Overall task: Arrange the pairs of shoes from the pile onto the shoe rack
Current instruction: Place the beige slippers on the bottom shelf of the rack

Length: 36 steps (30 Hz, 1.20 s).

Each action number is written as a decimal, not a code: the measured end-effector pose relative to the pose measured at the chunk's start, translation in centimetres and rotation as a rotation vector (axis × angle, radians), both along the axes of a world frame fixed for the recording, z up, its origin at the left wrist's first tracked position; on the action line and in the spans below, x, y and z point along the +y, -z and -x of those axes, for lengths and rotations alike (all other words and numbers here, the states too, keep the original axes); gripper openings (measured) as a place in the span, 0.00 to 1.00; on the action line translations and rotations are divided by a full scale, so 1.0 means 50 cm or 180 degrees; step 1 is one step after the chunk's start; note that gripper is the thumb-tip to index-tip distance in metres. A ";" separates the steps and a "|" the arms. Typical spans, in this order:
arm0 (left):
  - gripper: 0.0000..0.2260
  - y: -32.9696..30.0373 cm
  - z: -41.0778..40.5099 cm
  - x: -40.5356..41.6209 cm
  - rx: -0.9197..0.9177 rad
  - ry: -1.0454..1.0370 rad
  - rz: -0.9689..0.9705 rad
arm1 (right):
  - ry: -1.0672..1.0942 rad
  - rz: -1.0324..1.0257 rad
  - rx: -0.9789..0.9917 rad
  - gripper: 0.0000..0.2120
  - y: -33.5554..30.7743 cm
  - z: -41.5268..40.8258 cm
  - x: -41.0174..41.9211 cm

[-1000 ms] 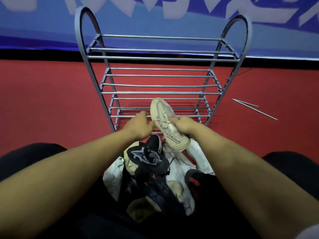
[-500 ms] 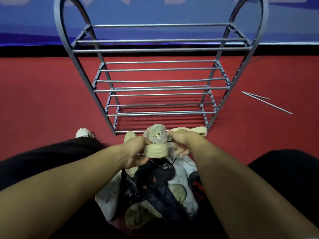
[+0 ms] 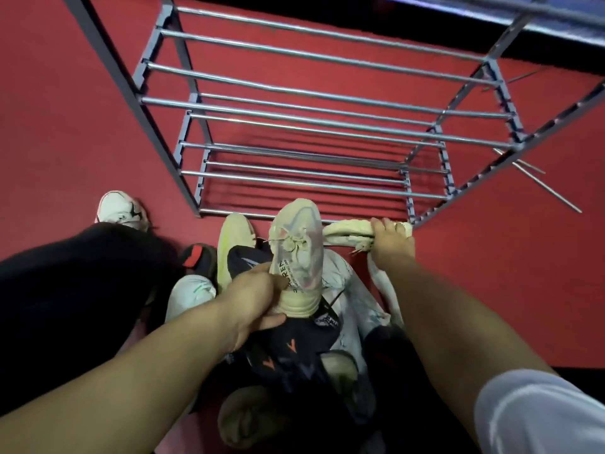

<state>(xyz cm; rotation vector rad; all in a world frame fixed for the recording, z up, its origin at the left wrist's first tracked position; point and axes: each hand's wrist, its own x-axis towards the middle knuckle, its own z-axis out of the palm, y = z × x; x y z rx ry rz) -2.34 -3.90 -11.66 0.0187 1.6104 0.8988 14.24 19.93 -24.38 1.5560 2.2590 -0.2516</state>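
Left hand (image 3: pixel 252 299) clamped on heel of cream knit sneaker (image 3: pixel 296 253), toe up at frame centre. Right hand (image 3: pixel 391 242) gripping its ribbed-sole mate (image 3: pixel 347 232), lower right of rack. Tubular steel shoe rack (image 3: pixel 314 103) bare; pile (image 3: pixel 304 348) below.

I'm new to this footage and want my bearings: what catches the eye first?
The left hand lifts a cream shoe by its heel above the pile. The right hand grips its mate, lying on its side at the foot of the rack, whose shelves hold nothing.
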 end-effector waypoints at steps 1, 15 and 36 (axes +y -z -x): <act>0.12 0.005 0.005 0.001 0.0005 -0.0027 -0.0013 | 0.0000 0.0004 -0.0025 0.32 0.014 0.003 0.008; 0.12 0.023 0.002 0.033 0.0151 -0.0465 0.0119 | -0.0887 -0.0616 0.0216 0.15 -0.004 0.066 0.059; 0.13 0.117 -0.052 0.250 0.0287 -0.0135 -0.0332 | 0.3171 -0.0117 0.2912 0.22 0.136 -0.083 0.040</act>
